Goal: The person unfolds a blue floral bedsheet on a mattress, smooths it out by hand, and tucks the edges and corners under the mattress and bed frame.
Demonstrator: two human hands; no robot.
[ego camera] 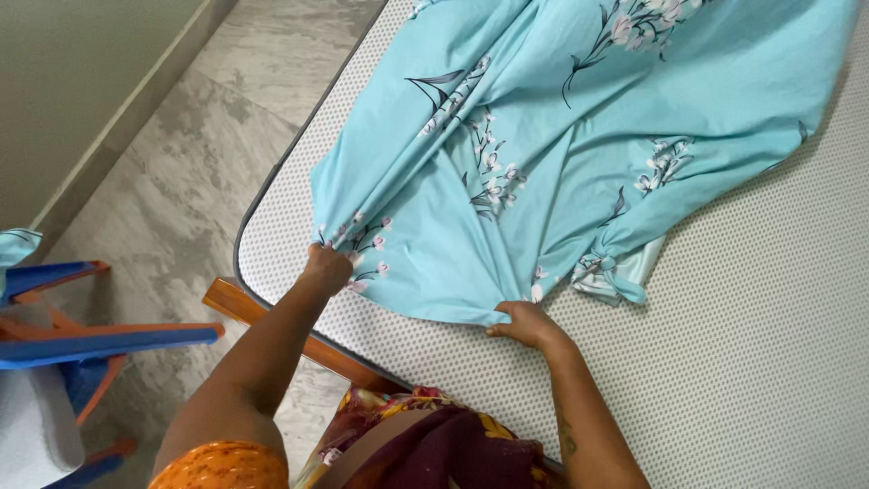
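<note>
Hands gripped the near hem of a turquoise bedsheet point(579, 136) that lay crumpled across the corner of a mattress point(742, 362). Left hand point(326, 268) was closed in a fist on a bunched fold at the sheet's left corner, close to the mattress's rounded edge; right hand point(527, 323) pinched the hem between thumb and curled fingers, further along the same border. Good practice at this step, as judged from the view, was to keep both grips firm on the hem, hold the edge taut between them and draw evenly, so that the diagonal creases running away from the hands flattened instead of twisting. A knotted corner point(614, 272) lay just beside the right hand and could snag. Sheet fabric appeared thin, soft and smooth, printed with pale flower sprays on dark stems. Mattress surface was white with a fine dotted weave and dark piping. A wooden bed frame point(237, 303) edged it above grey marbled floor tiles point(181, 181); a blue and orange plastic chair point(81, 349) stood nearby.
</note>
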